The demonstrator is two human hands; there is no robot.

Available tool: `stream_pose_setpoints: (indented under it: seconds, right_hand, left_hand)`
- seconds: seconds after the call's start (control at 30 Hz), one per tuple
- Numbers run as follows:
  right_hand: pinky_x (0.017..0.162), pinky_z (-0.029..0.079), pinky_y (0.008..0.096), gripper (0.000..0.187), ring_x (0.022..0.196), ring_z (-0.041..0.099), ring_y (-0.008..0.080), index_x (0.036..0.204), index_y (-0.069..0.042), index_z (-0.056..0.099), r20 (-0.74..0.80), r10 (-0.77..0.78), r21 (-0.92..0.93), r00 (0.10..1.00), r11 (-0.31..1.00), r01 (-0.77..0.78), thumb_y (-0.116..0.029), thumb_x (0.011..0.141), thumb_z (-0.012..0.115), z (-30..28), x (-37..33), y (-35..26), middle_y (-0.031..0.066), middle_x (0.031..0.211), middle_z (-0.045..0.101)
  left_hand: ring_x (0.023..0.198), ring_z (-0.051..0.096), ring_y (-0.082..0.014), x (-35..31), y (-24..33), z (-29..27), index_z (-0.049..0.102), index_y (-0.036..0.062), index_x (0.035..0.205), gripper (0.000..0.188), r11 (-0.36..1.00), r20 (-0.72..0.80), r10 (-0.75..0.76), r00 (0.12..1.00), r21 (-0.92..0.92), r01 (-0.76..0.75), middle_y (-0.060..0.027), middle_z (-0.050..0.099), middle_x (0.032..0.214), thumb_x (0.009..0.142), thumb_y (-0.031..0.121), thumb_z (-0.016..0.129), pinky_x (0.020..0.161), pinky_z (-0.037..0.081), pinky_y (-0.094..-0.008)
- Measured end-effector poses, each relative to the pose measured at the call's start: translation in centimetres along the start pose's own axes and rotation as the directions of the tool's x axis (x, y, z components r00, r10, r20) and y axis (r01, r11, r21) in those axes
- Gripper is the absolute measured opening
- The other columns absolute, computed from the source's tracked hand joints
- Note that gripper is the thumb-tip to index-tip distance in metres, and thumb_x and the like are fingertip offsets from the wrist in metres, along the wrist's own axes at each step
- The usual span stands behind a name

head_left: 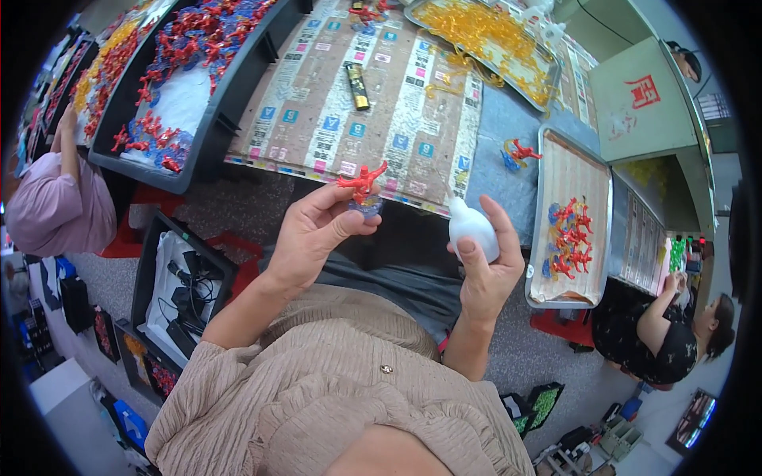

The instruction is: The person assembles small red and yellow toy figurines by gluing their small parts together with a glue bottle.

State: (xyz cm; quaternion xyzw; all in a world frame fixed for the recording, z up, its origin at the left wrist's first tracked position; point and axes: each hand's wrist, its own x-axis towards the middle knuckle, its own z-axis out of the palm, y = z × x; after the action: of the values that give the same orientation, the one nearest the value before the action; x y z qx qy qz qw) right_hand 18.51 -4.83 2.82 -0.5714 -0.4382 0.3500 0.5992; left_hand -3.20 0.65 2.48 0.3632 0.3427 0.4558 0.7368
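Observation:
My left hand (313, 234) pinches a small red plastic figure on a clear blue base (363, 188), held upright above my lap near the table's front edge. My right hand (488, 266) grips a white squeeze bottle (470, 228) whose thin nozzle points up and left toward the figure. The two hands are a short way apart. A finished red and blue figure (517, 152) lies on the table to the right of them.
A metal tray (556, 170) on the right holds several red and blue figures. A tray of yellow parts (484, 36) lies at the back, and a black bin (210, 119) of red and blue figures at the left. Other people sit at far left and lower right.

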Motion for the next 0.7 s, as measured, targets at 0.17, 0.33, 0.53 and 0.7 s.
stream_pose_setpoints:
  seconds: [0.17, 0.33, 0.53, 0.7]
  right_hand:
    - [0.076, 0.047, 0.0229, 0.056, 0.087, 0.057, 0.0122, 0.106, -0.002, 0.057, -0.171, 0.021, 0.138, 0.985, 0.990, 0.003, -0.022, 0.065, 0.089, -0.3, -1.7, -0.8, 0.0041, 0.096, 0.058]
    - [0.068, 0.042, 0.0282, 0.042, 0.075, 0.051, 0.0157, 0.094, -0.002, 0.062, -0.078, -0.290, -0.125, 0.954, 0.952, 0.280, -0.019, 0.066, 0.087, 0.3, -1.4, -1.3, 0.0052, 0.087, 0.055]
    - [0.068, 0.041, 0.0275, 0.041, 0.076, 0.051, 0.0158, 0.094, -0.001, 0.063, -0.032, -0.296, -0.214, 0.955, 0.935, 0.283, -0.026, 0.070, 0.084, 0.6, -1.8, -1.4, 0.0067, 0.084, 0.057]
    - [0.071, 0.042, 0.0276, 0.042, 0.079, 0.052, 0.0155, 0.095, 0.000, 0.062, -0.017, -0.284, -0.238, 0.959, 0.932, 0.272, -0.029, 0.072, 0.083, 0.5, -2.0, -1.2, 0.0067, 0.086, 0.055]
  left_hand:
    - [0.093, 0.064, -0.0163, 0.0, -0.2, 0.1, 0.058, -0.0021, 0.119, 0.032, 1.000, 0.017, -0.011, 1.000, 0.025, 0.010, -0.0083, 0.061, 0.108, 0.090, 0.012, 0.063, 0.082, 0.055, -0.0295]
    - [0.092, 0.064, -0.0151, -0.1, -0.1, 0.5, 0.058, -0.0016, 0.118, 0.031, 0.998, 0.047, -0.026, 0.999, 0.067, 0.023, -0.0062, 0.060, 0.103, 0.091, 0.014, 0.062, 0.083, 0.054, -0.0284]
    - [0.093, 0.061, -0.0131, -0.1, -0.3, 0.4, 0.058, -0.0016, 0.118, 0.033, 0.991, 0.067, 0.003, 0.998, 0.131, -0.012, -0.0053, 0.060, 0.102, 0.092, 0.017, 0.062, 0.086, 0.051, -0.0273]
    - [0.094, 0.060, -0.0129, -0.2, -0.2, 0.7, 0.058, -0.0015, 0.119, 0.034, 0.994, 0.065, 0.001, 0.998, 0.111, -0.008, -0.0053, 0.060, 0.103, 0.091, 0.018, 0.062, 0.087, 0.051, -0.0274]
